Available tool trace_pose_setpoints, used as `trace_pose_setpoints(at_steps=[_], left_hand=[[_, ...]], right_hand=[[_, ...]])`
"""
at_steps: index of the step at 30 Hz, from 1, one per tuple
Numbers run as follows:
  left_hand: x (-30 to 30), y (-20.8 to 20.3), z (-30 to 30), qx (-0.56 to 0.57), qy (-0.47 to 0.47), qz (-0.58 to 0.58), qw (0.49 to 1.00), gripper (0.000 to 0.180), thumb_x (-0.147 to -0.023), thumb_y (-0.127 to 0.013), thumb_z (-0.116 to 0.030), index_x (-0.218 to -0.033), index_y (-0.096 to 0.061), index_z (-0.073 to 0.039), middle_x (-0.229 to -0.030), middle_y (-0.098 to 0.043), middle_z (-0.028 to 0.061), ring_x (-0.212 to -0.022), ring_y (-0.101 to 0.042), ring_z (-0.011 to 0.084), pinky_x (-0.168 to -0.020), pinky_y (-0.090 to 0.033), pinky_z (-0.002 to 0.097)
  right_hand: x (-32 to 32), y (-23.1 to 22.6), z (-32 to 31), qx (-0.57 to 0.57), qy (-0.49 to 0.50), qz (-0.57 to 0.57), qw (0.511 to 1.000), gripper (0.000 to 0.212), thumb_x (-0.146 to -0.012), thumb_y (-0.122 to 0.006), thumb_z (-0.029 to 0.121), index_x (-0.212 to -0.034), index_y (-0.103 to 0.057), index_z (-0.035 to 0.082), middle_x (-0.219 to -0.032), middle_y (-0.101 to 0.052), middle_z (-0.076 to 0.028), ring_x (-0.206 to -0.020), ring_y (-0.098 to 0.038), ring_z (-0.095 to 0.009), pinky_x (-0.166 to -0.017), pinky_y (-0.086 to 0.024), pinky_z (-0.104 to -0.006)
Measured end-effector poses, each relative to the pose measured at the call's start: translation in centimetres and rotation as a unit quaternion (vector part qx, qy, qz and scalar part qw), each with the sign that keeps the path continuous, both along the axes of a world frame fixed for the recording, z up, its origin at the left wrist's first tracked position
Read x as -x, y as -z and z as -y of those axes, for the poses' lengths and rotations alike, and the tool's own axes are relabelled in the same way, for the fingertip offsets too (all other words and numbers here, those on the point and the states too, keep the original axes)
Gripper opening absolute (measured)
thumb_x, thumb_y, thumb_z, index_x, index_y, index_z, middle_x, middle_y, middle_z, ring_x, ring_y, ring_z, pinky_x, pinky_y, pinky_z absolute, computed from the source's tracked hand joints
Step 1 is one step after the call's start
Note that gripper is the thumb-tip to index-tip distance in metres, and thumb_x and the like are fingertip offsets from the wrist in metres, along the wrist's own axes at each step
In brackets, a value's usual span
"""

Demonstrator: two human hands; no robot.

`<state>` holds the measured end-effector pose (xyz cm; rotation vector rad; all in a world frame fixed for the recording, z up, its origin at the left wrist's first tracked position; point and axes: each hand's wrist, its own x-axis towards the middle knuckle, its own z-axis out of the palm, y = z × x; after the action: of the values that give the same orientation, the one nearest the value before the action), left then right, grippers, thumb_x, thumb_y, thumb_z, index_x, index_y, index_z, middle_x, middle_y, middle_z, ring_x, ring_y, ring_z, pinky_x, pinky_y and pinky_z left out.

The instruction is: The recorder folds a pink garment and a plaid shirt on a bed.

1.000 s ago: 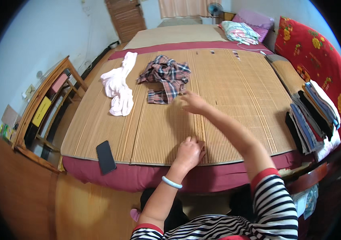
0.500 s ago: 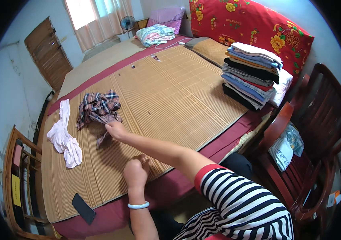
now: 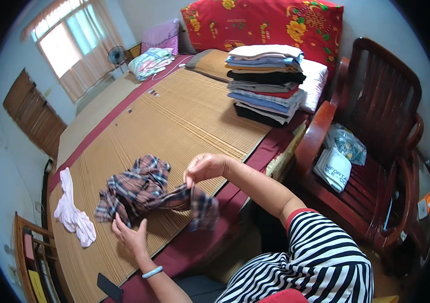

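A dark plaid shirt lies crumpled on the woven bamboo mat. My right hand pinches a part of it and holds that end up off the mat, with a blurred flap hanging below the fingers. My left hand, with a pale bangle on its wrist, is at the shirt's near edge, thumb and fingers apart. Whether its fingertips touch the cloth I cannot tell. To the left of the shirt, a pale pink garment is spread loosely on the mat.
A tall stack of folded clothes stands at the bed's right side, beside a white pillow. A dark wooden chair holds plastic-wrapped packages. On the near left mat edge lies a black phone. A folded quilt is at the far end.
My right hand has drawn the plaid shirt nearer and to the right, lifting one end. My left hand has gone from closed to spread, moving to the shirt's near edge. The view has shifted right.
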<state>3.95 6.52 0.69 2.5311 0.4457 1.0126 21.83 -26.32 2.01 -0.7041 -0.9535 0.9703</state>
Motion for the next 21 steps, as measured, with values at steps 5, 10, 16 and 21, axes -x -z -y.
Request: trace_pose_setpoints(at_steps=[5,10,16,21], left_hand=[[0.1,1.7,0.0,-0.078,0.027,-0.228,0.97,0.079,-0.066,-0.082,-0.016,-0.135,-0.049,0.0,-0.135,-0.052,0.0203,-0.13,-0.045,0.0411,-0.112,-0.036,0.05],[-0.2,1.1,0.4,-0.077,0.034,-0.24,0.967,0.049,-0.068,-0.077,-0.01,-0.111,-0.059,0.002,-0.118,-0.059,0.0198,-0.113,-0.055,0.042,-0.099,-0.044,0.0486],[-0.1,0.8,0.6,-0.017,0.077,-0.173,0.982,0.029,-0.066,-0.074,-0.01,-0.086,-0.06,0.003,-0.094,-0.063,0.023,-0.091,-0.06,0.0451,-0.08,-0.049,0.0483],[0.3,0.8,1.5,0.03,0.103,-0.182,0.977,0.03,-0.062,-0.076,-0.015,-0.078,-0.06,0.003,-0.09,-0.063,0.0234,-0.084,-0.06,0.044,-0.077,-0.049,0.0489]], right_hand=[[-1.5,0.7,4.5,-0.023,0.168,-0.118,0.978,0.044,-0.102,-0.053,0.036,-0.11,-0.069,-0.004,-0.102,-0.071,-0.012,-0.092,-0.067,-0.019,-0.083,-0.055,-0.0344],[-1.4,0.2,5.4,0.065,0.256,-0.284,0.922,0.034,-0.099,-0.06,0.038,-0.113,-0.071,0.009,-0.092,-0.072,-0.002,-0.083,-0.066,-0.013,-0.079,-0.053,-0.0285],[-3.5,3.5,2.5,0.287,0.643,0.098,0.703,0.025,-0.095,-0.065,0.025,-0.098,-0.076,0.003,-0.095,-0.074,-0.005,-0.086,-0.068,-0.016,-0.081,-0.052,-0.0304],[1.5,0.9,-1.7,0.195,0.68,0.37,0.602,0.019,-0.088,-0.066,0.021,-0.091,-0.074,0.005,-0.094,-0.071,-0.016,-0.09,-0.067,-0.035,-0.079,-0.053,-0.0447]])
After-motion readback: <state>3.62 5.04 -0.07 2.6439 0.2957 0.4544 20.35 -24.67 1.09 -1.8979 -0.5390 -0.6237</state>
